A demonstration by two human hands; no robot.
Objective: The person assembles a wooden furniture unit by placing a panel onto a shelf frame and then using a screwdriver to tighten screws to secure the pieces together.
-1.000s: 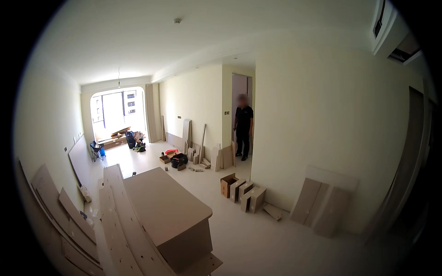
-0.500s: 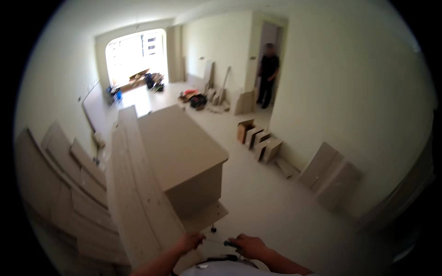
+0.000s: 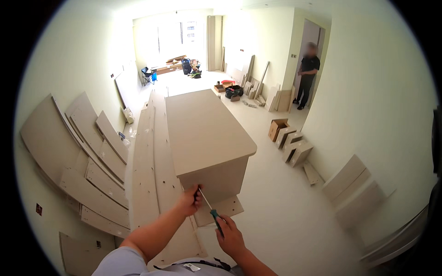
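Note:
In my right hand (image 3: pixel 230 236) is a screwdriver (image 3: pixel 214 213) with a dark green handle, its thin shaft slanting up and to the left. My left hand (image 3: pixel 190 201) is closed around the tip end of the shaft. Something small and dark shows at its fingers, too small to name. Both hands are in front of the near end of a beige cabinet (image 3: pixel 209 133) with a flat top and one rounded corner. A drilled lower board (image 3: pixel 228 208) sticks out under that end. Long beige panels (image 3: pixel 159 156) with small holes lie along the cabinet's left side.
Beige boards (image 3: pixel 94 181) lean on the left wall. Along the right wall stand an open cardboard box (image 3: pixel 278 129), several box-like pieces (image 3: pixel 300 152) and leaning panels (image 3: pixel 347 177). A person (image 3: pixel 307 76) in dark clothes stands in the doorway. A black bag (image 3: pixel 234 92) sits farther back.
My hands have moved forward, up to the cabinet's near end. The screwdriver now points up and left to my left hand. My view has shifted, so the room appears farther right.

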